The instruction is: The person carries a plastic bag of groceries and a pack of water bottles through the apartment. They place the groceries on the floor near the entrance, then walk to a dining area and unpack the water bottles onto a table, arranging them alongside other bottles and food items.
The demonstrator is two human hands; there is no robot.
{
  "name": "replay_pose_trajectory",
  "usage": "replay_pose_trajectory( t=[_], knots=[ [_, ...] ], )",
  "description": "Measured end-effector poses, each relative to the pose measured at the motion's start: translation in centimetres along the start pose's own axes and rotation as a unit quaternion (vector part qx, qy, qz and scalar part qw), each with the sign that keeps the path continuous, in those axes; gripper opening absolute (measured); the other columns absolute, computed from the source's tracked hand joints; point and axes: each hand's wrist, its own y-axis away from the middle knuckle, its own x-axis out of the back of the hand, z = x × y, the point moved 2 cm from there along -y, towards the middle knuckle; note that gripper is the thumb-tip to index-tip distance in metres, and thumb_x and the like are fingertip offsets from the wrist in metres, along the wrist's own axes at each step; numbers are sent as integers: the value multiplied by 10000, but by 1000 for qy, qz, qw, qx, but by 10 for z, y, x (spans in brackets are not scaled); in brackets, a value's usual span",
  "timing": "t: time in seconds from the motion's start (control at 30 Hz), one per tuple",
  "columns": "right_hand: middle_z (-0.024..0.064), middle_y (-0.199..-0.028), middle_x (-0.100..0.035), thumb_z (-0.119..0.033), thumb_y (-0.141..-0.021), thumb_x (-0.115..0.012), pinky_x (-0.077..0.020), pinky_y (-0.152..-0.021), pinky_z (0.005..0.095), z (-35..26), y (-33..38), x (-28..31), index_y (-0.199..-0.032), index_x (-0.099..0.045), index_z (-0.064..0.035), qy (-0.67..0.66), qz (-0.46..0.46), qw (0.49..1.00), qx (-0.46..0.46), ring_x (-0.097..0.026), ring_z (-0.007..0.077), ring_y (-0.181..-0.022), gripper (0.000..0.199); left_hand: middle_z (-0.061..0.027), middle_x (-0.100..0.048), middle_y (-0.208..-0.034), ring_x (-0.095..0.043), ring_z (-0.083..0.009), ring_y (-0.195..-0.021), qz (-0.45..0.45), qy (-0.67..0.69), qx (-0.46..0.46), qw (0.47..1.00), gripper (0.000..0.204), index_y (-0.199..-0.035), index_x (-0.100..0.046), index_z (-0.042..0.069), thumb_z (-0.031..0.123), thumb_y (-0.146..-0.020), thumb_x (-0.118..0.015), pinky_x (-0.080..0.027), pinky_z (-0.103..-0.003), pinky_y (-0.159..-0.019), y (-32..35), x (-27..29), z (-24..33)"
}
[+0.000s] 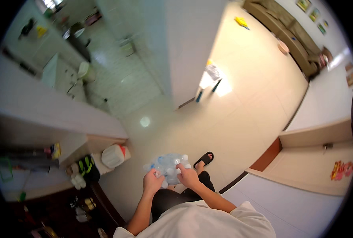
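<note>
In front of my body hangs a clear plastic bag [169, 160] that looks full of empty plastic bottles, pale and bluish. My left hand [152, 182] is closed on its left side, the thumb near the top. On the other side, my right hand [187, 176] grips the bag with curled fingers. Both hands sit at about the same height, a little apart, with the bag bulging beyond them. Exactly which part each hand pinches is too small to tell.
A shoe rack [105, 198] with slippers stands at left, by a white bin [114, 156] with a red patch. A wall end [188, 59] juts out ahead, beside a small stool [210, 77]. An open wooden door [299, 162] is at right, a brown sofa [285, 29] farther back.
</note>
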Motion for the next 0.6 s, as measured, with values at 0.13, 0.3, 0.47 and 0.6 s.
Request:
replay_pose_trajectory(
  t=[0.13,0.3,0.47,0.6],
  knots=[
    [154,-653,-635,-114,-854,-646,-507,-610,524,69,7,101,-1145,-535,-151,-40,86,995,-24,-669,402,-650,314,-93,-727,-814,-692,-203,-751,-55,27,-39,997,192,-916,-656,39,107,-771,-761,-542,-359,-717,-28,-92,99],
    [131,-670,-651,-130,-858,-657,-524,-621,492,138,20,219,-1116,-552,-140,-67,164,980,-88,-676,383,-662,280,-78,-716,-810,-678,-172,-745,-121,9,-56,991,168,-921,-663,41,85,-782,-746,-545,-336,-718,-54,-197,202],
    [122,-684,-657,-128,-852,-668,-523,-620,477,200,15,314,-1097,-562,-127,-96,257,951,-141,-677,365,-665,266,-84,-711,-794,-671,-179,-724,-183,-32,-127,974,190,-936,-670,38,102,-773,-745,-546,-346,-700,-82,-283,321],
    [130,-679,-649,-107,-837,-663,-516,-607,461,251,-11,387,-1078,-566,-115,-98,335,922,-169,-673,358,-649,260,-106,-709,-796,-675,-201,-723,-216,-60,-170,960,236,-932,-673,31,149,-745,-756,-544,-355,-702,-118,-353,411]
  ],
)
